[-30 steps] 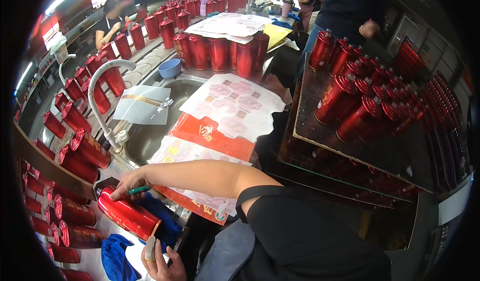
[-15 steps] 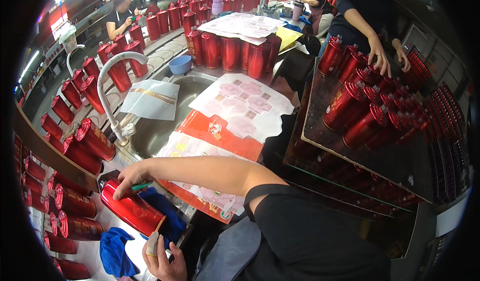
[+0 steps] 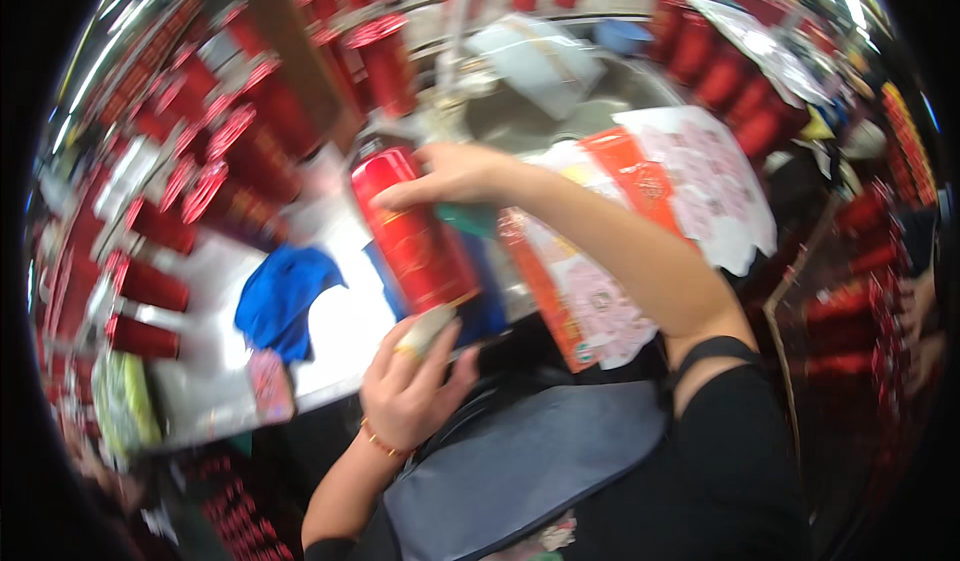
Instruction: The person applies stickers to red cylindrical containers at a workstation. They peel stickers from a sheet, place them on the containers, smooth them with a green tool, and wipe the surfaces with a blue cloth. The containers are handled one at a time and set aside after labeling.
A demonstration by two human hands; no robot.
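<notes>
A glossy red bottle point(image 3: 412, 236) with gold print lies slanted before me, its dark neck up and to the left. My right hand point(image 3: 450, 176) is closed round its upper body, with a blurred green thing point(image 3: 468, 219) under the palm. At the bottle's base is my left hand point(image 3: 415, 369), fingers stretched and thumb apart. A beige cover point(image 3: 428, 329) on one of its fingers is against the lower edge, or very near it. Under the bottle lies a dark blue cloth point(image 3: 487, 296).
Another blue cloth point(image 3: 285, 299) lies on the white worktop point(image 3: 350, 306). Many red bottles point(image 3: 240, 176) stand at the left. Beyond are a sink point(image 3: 530, 111) with a white tap point(image 3: 460, 21), and printed sheets point(image 3: 700, 186). Someone's hand point(image 3: 918, 311) shows at the right edge.
The view has swung left, so everything sits further right and is smeared by motion. Both hands stay at the same bottle, which now stands steeper in the picture.
</notes>
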